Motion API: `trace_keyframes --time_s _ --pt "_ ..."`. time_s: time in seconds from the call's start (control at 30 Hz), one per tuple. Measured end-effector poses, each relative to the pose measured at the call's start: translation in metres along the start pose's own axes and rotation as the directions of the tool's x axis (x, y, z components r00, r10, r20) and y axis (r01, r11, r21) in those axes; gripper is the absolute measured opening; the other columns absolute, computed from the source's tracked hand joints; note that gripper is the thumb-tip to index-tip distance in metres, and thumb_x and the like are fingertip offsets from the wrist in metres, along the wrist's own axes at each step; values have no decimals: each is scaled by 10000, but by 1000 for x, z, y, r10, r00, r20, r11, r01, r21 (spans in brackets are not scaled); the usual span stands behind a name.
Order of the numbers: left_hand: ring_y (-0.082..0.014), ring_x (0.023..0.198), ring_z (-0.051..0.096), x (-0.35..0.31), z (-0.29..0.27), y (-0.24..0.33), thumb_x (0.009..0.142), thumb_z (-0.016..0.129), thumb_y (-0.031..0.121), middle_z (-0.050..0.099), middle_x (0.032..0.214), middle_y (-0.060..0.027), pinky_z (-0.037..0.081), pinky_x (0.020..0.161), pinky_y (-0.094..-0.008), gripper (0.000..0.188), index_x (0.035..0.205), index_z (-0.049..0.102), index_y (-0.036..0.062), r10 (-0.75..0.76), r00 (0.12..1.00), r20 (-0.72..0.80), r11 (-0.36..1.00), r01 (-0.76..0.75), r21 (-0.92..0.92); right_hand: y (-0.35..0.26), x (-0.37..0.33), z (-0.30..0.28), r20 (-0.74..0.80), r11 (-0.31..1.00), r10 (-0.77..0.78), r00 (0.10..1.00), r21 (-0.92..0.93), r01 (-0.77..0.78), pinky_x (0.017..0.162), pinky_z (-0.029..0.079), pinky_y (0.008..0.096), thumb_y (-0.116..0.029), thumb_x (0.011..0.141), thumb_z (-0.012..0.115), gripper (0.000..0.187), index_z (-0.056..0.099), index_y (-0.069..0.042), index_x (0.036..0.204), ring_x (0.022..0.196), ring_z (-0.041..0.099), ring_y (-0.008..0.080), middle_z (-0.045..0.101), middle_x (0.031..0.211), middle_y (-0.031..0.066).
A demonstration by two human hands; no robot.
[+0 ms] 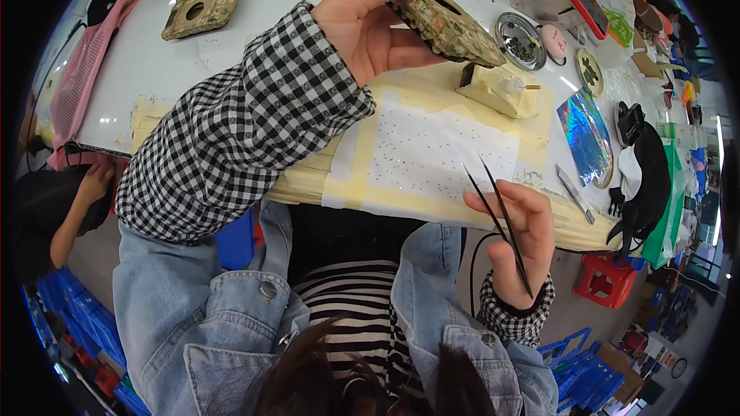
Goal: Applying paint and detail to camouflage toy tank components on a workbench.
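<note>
My left hand [370, 27] is closed round a camouflage-painted model hull [455, 31], thumb on top and fingers beneath. The hull has a round hole in its upper face and is held tilted above the table. In my right hand [526, 235], at the table's front edge, is a pair of black tweezers [497, 212]. Their two tips stand apart and point away from me, with nothing visible between them. Beyond the tips lies a white sheet [443, 150] dotted with many tiny dark specks, edged with yellow tape.
More camouflage hulls [204, 4] lie at the far left. Right of the held hull are a taped yellow block [501, 92], a round metal dish [520, 40] and a pink disc [553, 41]. A craft knife [576, 194] and a shiny holographic sheet [586, 139] lie farther right.
</note>
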State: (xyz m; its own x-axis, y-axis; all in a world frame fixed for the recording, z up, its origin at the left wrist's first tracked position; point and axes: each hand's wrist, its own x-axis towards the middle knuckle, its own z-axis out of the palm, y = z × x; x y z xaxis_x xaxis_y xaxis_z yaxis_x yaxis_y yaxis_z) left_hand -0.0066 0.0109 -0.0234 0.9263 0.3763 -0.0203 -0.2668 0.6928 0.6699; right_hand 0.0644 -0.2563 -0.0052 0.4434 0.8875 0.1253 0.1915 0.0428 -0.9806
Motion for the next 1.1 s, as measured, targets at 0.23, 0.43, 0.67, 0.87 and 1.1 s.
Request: trace_keyframes --time_s 0.23,0.43,0.67,0.87,1.1 --pt "-291 1021 600 0 0 2 888 563 259 578 1081 -121 518 912 -385 333 1137 512 44 -13 1000 -19 1000 12 -18 18 23 4 47 976 -144 988 -159 150 754 449 301 -152 833 645 205 650 30 927 826 589 225 657 902 117" --pt "-248 928 625 -5 14 12 907 536 210 604 1000 -115 547 799 -376 268 1115 490 47 -125 990 -72 978 111 -175 23 28 17 -38 958 -124 992 -264 110 736 425 290 -90 840 613 111 668 -7 890 814 529 206 646 839 73" --pt "-286 1014 603 -6 8 12 926 496 193 582 1088 -135 540 860 -414 282 1169 458 54 -107 994 -20 979 102 -178 23 30 20 -38 945 -113 993 -314 95 720 431 283 -83 823 633 97 685 -29 885 813 517 199 628 812 57" --pt "-289 1014 603 -6 9 12 928 494 192 581 1089 -135 540 860 -419 272 1160 468 52 -109 993 -36 976 100 -191 22 30 20 -28 935 -111 993 -341 95 716 431 281 -79 819 638 93 687 -30 881 805 516 199 623 808 60" --pt "-289 1018 600 -6 9 12 930 489 197 576 1096 -134 539 858 -418 278 1167 463 54 -108 993 -40 979 99 -177 21 31 20 -26 929 -108 994 -359 92 712 431 284 -85 815 645 94 689 -33 879 796 514 201 625 794 55"
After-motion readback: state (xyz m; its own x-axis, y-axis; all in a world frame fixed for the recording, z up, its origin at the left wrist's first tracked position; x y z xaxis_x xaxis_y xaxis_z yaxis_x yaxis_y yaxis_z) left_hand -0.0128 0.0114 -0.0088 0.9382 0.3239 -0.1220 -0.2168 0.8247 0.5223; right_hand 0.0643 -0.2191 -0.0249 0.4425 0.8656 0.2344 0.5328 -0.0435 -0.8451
